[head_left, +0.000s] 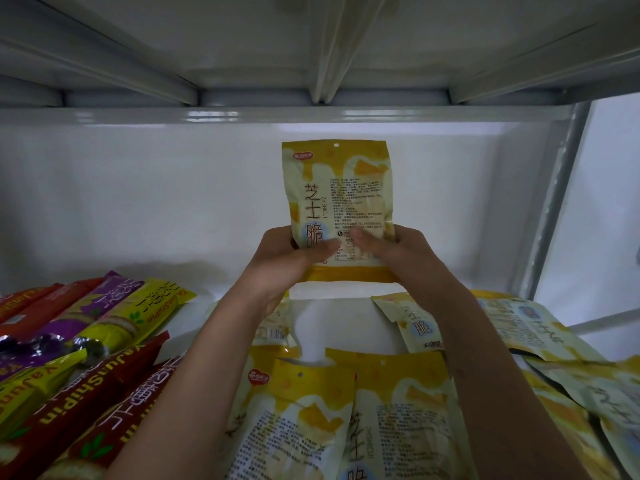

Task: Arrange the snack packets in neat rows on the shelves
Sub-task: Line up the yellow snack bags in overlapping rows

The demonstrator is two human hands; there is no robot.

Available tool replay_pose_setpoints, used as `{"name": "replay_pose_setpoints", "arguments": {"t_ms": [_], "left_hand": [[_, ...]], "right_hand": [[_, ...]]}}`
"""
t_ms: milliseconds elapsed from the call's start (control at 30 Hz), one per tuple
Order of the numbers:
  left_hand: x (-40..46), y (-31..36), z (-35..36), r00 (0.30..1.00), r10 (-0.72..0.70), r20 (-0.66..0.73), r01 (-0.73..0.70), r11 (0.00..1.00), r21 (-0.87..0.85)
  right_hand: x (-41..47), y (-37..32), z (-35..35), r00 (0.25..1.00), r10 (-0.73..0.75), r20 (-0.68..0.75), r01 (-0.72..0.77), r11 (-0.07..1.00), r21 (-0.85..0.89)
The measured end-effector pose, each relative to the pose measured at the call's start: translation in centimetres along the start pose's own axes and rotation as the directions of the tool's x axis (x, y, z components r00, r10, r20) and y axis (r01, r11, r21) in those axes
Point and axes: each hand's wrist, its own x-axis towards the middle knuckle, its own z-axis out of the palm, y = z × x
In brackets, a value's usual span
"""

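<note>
1. My left hand (pixel 294 254) and right hand (pixel 391 251) curl their fingers round the bottom of one yellow packet (pixel 337 199), upright near the shelf (pixel 242 220) back, at 12 o'clock.
2. Yellow packets (pixel 398 410) at 6 o'clock and red and green sticks (pixel 104 358) at 8 o'clock lie jumbled; I judge most arranging remains.

Dim, bluish light with glare along the shelf edge (pixel 263 116), wide-angle bending and soft corners
</note>
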Motion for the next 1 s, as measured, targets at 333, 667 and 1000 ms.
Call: {"name": "replay_pose_setpoints", "arguments": {"t_ms": [333, 667, 1000], "left_hand": [[-0.3, 0.8, -0.7, 0.984, -0.124, 0.129, 0.155, 0.953, -0.26], [0.0, 1.0, -0.6, 0.991, -0.121, 0.062, 0.132, 0.961, -0.242], [-0.4, 0.9, -1.5, 0.984, -0.121, 0.13, 0.15, 0.958, -0.245]], "right_hand": [[-0.9, -0.9, -1.2, 0.991, 0.007, 0.131, -0.042, 0.964, 0.264], [-1.3, -1.6, -1.3, 0.99, 0.044, 0.131, -0.071, 0.975, 0.209], [-1.7, -1.3, -1.5, 0.977, 0.025, 0.211, -0.036, 0.998, 0.047]]}}
